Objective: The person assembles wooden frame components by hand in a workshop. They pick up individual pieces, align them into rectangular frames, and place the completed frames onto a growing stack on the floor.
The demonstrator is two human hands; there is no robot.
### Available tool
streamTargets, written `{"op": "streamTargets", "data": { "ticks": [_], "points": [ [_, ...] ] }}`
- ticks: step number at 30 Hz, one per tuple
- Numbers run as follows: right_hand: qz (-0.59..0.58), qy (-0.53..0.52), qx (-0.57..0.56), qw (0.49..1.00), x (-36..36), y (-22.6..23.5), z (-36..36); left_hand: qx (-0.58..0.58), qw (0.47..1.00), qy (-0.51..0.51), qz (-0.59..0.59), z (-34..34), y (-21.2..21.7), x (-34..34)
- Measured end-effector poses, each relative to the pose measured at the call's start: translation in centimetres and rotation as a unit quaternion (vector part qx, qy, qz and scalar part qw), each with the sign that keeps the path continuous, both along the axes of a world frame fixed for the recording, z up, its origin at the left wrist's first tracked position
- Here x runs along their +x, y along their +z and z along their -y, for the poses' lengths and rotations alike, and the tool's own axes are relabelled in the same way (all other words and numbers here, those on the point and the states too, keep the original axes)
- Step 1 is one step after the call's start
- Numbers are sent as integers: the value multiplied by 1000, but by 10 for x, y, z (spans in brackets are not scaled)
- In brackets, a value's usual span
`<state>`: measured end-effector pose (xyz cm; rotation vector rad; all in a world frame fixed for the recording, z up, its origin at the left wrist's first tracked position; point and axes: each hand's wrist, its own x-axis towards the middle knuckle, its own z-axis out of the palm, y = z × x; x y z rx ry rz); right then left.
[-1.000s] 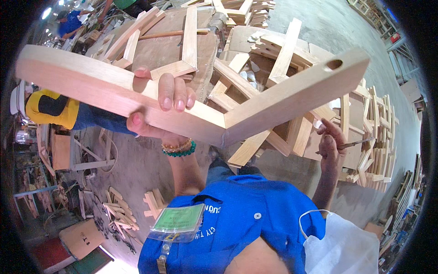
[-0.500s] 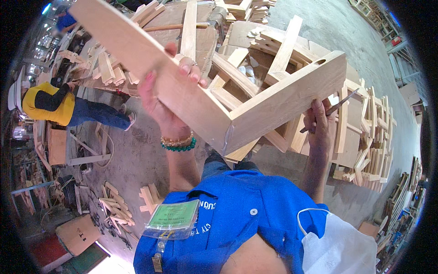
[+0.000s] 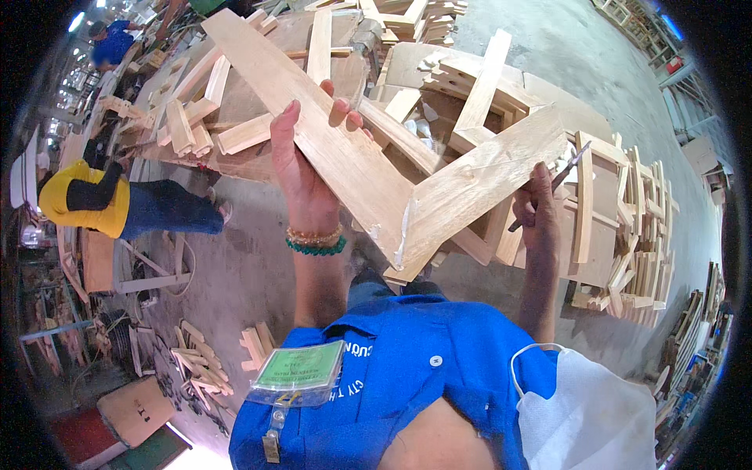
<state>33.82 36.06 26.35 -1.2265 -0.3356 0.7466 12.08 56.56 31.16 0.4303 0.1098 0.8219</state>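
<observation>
A pale V-shaped wooden frame piece (image 3: 356, 168), two flat boards joined at a corner, is held up before my chest with the corner toward me. Whitish residue that looks like glue runs along its joint seam. My left hand (image 3: 304, 176) is closed round the left board, thumb on one edge and fingertips over the other. By the end of the right board, my right hand (image 3: 539, 205) grips a thin, dark pointed tool (image 3: 577, 160), its tip directed up and away; its thumb is close to or touching the board. Something white shows beside the tool, too small to name.
Beyond the piece, more wooden frame parts (image 3: 482, 86) lie on a cardboard-covered surface (image 3: 403, 63). Curved wooden parts (image 3: 642, 227) are stacked at right. Wooden pieces (image 3: 200, 356) lie on the floor at lower left. A person in yellow (image 3: 86, 200) works at left, another in blue (image 3: 113, 43) farther off.
The frame piece has turned so its broad faces show instead of the edge side, and its left board's far end has swung right. Both hands keep their hold.
</observation>
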Motion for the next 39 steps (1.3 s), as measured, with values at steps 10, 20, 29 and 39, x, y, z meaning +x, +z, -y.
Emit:
{"op": "streamTargets", "data": {
  "ticks": [10,20,29,39],
  "points": [
    [6,14,-63,998,6,1,1,30,998,-12,53,-2,7,11],
    [129,330,-43,934,13,8,37,-7,988,51,148,-6,17,10],
    [402,90,-49,910,0,28,15,-172,953,169,-183,-2,-28,24],
    [614,-40,-163,771,-14,0,-37,-226,933,149,-238,7,-72,25]
  ]
}}
